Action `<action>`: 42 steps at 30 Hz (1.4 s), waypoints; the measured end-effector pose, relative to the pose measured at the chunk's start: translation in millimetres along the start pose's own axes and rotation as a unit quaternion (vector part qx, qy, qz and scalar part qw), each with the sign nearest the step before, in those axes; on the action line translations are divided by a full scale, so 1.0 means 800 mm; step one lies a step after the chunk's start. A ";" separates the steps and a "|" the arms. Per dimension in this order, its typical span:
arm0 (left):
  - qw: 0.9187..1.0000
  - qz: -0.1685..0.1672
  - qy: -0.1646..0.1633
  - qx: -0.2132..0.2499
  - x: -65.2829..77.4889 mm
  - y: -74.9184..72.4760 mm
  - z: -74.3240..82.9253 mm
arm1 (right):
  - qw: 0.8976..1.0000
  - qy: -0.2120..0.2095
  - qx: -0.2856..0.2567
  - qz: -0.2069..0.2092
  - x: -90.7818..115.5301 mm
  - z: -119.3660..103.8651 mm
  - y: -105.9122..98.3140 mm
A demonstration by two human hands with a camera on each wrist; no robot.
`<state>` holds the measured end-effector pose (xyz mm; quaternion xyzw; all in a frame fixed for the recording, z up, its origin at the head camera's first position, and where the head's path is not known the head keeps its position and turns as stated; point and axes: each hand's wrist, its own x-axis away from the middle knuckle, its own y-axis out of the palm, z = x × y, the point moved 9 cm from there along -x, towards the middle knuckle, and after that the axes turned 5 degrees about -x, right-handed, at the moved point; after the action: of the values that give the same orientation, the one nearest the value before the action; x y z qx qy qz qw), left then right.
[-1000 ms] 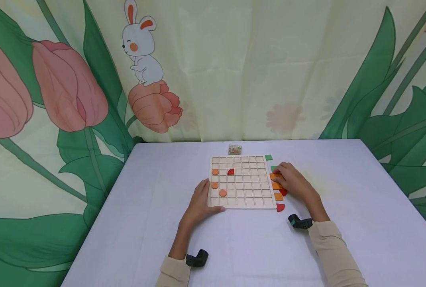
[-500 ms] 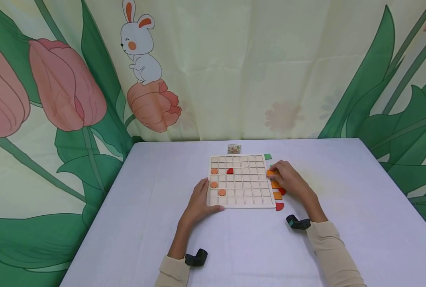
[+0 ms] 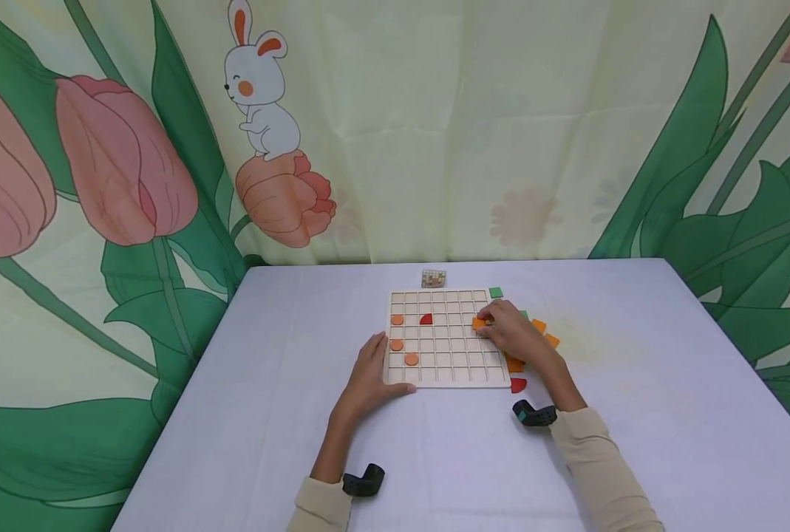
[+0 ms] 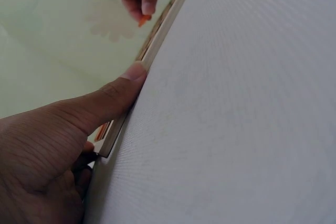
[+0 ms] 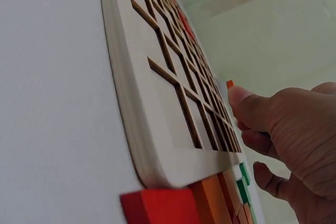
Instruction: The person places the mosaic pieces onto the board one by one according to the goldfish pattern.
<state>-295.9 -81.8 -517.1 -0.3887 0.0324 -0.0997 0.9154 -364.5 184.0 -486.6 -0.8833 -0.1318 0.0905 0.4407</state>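
Note:
A pale wooden grid board (image 3: 448, 373) lies flat on the table. My left hand (image 3: 366, 373) grips its near left corner, with the thumb along the front edge and the fingers at the left side. Between thumb and fingertips my right hand (image 3: 516, 334) pinches an orange square tile (image 3: 478, 324), over the board's right-hand columns. In the right wrist view only a corner of this orange tile (image 5: 229, 84) shows past the thumb. Orange round pieces (image 3: 411, 359) and a red quarter-circle piece (image 3: 426, 319) sit in cells toward the board's left.
Loose tiles line the board's right side: a red quarter-circle (image 3: 518, 385), orange squares (image 3: 514, 363) and a green square (image 3: 496, 292); my right hand covers some of them. Behind the board stands a small patterned block (image 3: 434, 278). A printed curtain (image 3: 408, 148) hangs beyond the table.
My right hand has moved left from the tiles beside the board to over its right columns, carrying the orange tile. Some loose tiles now lie farther right. My left hand has stayed put.

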 end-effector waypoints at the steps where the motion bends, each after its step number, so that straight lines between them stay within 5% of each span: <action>1: 1.000 0.001 -0.001 0.000 0.000 0.000 0.000 | 1.000 -0.005 -0.003 0.000 -0.001 -0.003 0.003; 21: 1.000 -0.002 -0.007 -0.004 0.000 0.001 -0.002 | 0.998 -0.056 0.025 -0.029 -0.014 -0.073 0.047; 42: 1.000 -0.005 -0.007 -0.014 -0.002 0.002 -0.003 | 0.997 -0.043 0.049 0.032 -0.030 -0.096 0.071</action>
<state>-297.2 -82.3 -520.0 -0.4025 0.0260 -0.1011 0.9095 -357.7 85.5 -485.6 -0.8599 -0.1175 0.1490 0.4739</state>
